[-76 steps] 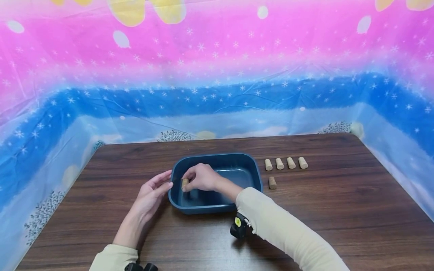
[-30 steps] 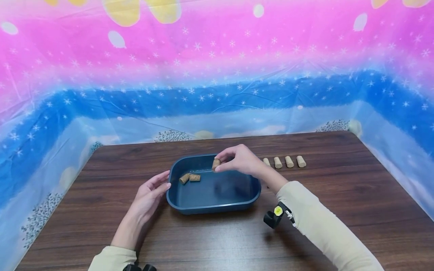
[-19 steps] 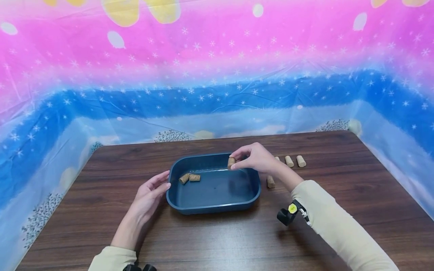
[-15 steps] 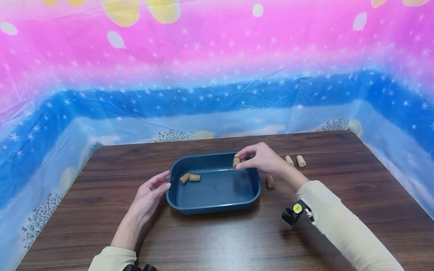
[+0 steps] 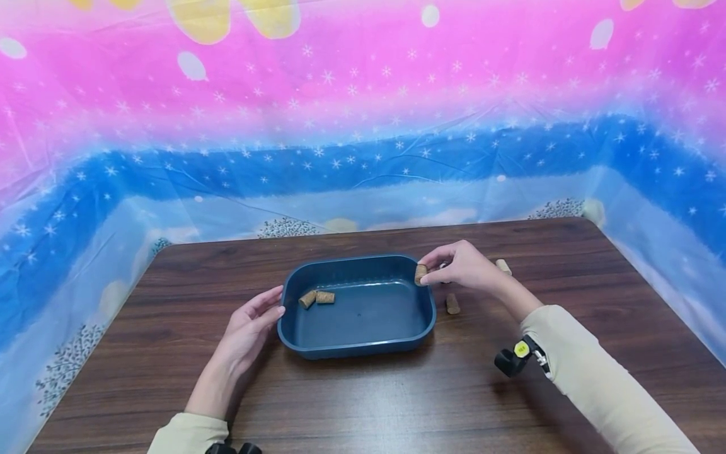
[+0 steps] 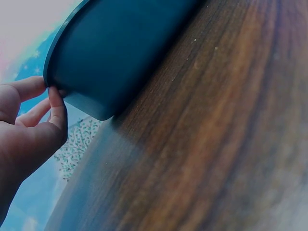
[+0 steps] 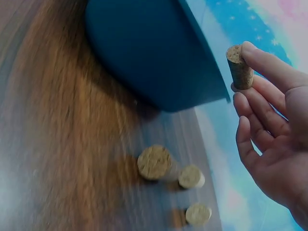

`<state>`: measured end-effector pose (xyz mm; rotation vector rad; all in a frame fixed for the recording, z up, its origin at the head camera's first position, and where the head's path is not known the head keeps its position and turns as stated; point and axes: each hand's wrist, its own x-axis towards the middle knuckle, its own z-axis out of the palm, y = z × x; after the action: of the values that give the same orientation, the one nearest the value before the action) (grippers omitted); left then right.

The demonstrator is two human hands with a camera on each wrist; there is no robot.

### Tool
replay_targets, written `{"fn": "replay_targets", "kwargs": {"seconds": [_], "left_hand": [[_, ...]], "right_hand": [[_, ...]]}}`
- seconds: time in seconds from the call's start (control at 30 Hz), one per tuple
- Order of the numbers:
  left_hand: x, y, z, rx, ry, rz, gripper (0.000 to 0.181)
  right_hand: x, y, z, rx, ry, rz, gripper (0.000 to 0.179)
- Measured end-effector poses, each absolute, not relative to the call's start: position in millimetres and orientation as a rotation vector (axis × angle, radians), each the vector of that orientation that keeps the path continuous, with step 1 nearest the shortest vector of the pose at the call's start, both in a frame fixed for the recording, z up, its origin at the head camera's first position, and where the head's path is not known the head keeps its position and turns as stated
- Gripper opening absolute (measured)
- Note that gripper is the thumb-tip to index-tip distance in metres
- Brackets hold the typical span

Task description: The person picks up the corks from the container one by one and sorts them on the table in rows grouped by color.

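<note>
From my remote station, the wood-grain table (image 5: 363, 407) runs beneath both hands and past them on every side. Between the hands sits the dark blue rectangular tray (image 5: 363, 349), which I'd judge stiff, smooth plastic, light enough to skid, so its rim is the place to steady it. I see the left hand (image 5: 249, 331) there, thumb and fingertips pinching the rim. The right hand (image 5: 469, 271) hovers by the other end, thumb and fingertips gripping a tapered cork stopper (image 7: 240, 72), apparently near its two ends, just at the far corner of the rim. I expect these stoppers to be very light, slightly springy, dry rather than slippery; a soft pinch should do, though their shape could let one roll. Nearer me than the right hand, a brown stopper (image 5: 452, 304) sits on the table; a pale stopper (image 5: 503, 267) shows beyond that wrist. Just right of the left hand, two brown stoppers (image 5: 325, 297) lie inside the tray.
</note>
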<state>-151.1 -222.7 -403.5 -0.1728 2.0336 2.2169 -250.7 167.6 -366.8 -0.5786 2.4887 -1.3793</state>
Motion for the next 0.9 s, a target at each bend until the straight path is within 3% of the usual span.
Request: {"fn": "replay_targets", "kwargs": {"seconds": [0.9], "left_hand": [[-151,-224,-406,-0.145,2.035,2.229,0.057]], "right_hand": [[-240,236,-396,-0.542,2.625,-1.208,0.039]]}}
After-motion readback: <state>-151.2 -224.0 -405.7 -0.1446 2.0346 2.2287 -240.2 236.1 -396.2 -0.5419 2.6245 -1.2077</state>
